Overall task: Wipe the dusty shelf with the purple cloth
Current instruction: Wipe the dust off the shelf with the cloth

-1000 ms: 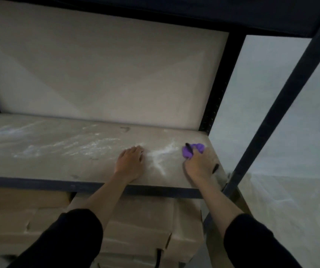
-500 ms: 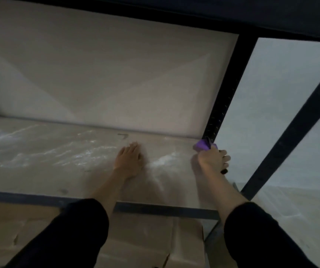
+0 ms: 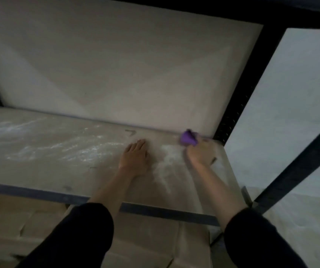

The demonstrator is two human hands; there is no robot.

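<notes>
The dusty shelf board [image 3: 45, 163] is a pale brown panel in a dark metal rack, streaked with white dust across its left and middle. My right hand [image 3: 198, 151] grips the purple cloth [image 3: 188, 139], bunched, at the board's back right corner against the rear panel. A white dust patch [image 3: 168, 161] lies just left of that hand. My left hand [image 3: 135, 157] rests flat on the board with straight fingers, palm down, about a hand's width left of the cloth.
A dark perforated upright [image 3: 238, 105] stands right behind the cloth, and a second dark post [image 3: 298, 163] slants at the right. Cardboard boxes [image 3: 151, 240] fill the level below the shelf's dark front rail [image 3: 39, 192]. A pale wall [image 3: 290, 113] shows beyond the rack.
My right hand has carried the cloth from the front right of the board back to the rear right corner. My left hand has stayed flat in the same spot.
</notes>
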